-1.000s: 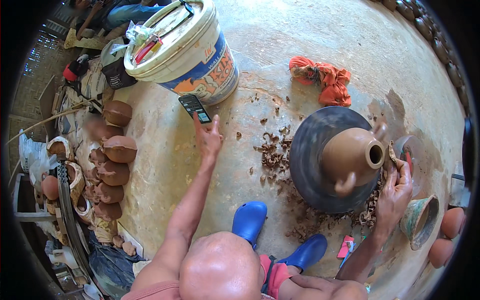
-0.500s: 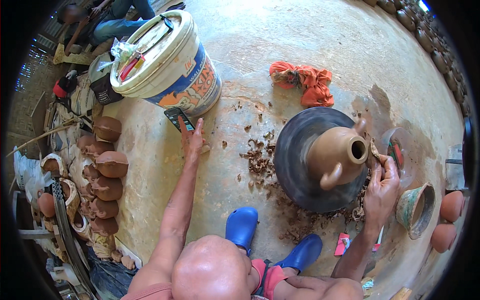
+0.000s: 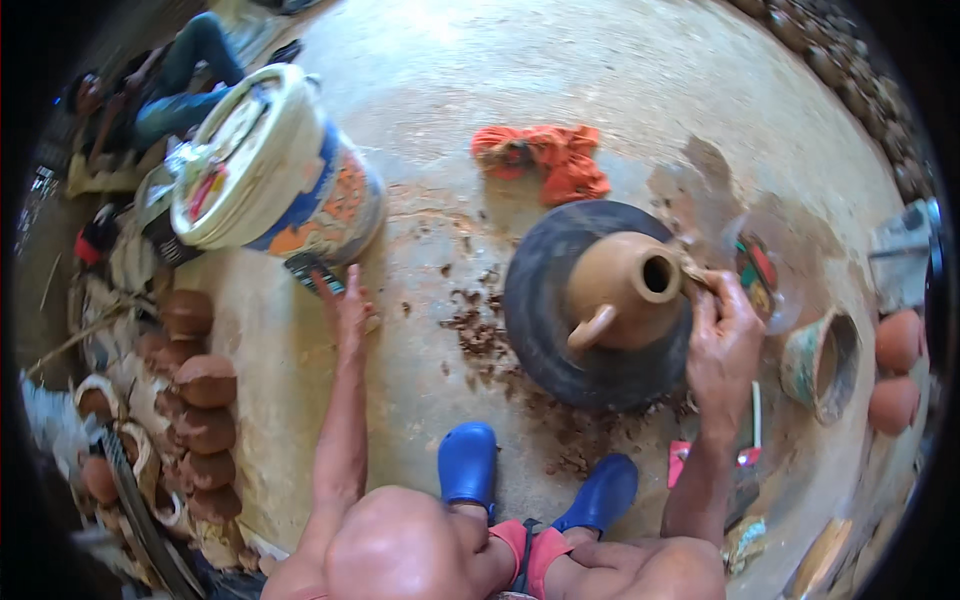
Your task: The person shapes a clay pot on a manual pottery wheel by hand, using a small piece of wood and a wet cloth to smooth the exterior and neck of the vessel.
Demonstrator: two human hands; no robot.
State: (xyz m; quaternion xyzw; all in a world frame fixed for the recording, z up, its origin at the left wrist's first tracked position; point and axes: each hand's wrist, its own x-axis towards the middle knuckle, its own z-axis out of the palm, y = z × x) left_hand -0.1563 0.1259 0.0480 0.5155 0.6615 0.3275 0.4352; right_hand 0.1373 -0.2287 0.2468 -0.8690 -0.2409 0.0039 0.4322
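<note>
My right hand (image 3: 722, 325) pinches a small brownish, limp-looking piece (image 3: 692, 268) at the rim of a clay pot (image 3: 622, 290). What that piece is made of is unclear. The pot is wet brown clay with a narrow round mouth, and a stubby lug (image 3: 592, 328) juts from its near left side. It sits on a dark round potter's wheel (image 3: 545, 340). On the left, my left hand (image 3: 350, 312) reaches out with thumb and a finger extended. One finger touches or overlaps a dark phone (image 3: 306, 268) in front of the bucket; the other fingers are hidden.
A lidded white bucket (image 3: 350, 200) stands far left, with a person (image 3: 185, 100) reclining beyond it. Orange cloth (image 3: 560, 165) lies behind the wheel, clay shavings (image 3: 475, 325) left of it. Round pots (image 3: 205, 380) line the left; a greenish pot (image 3: 820, 365) sits right.
The view has shifted, so bucket, cloth and wheel appear further left. One lug shows on the pot where two showed before. My right hand stays at the rim, my left by the phone.
</note>
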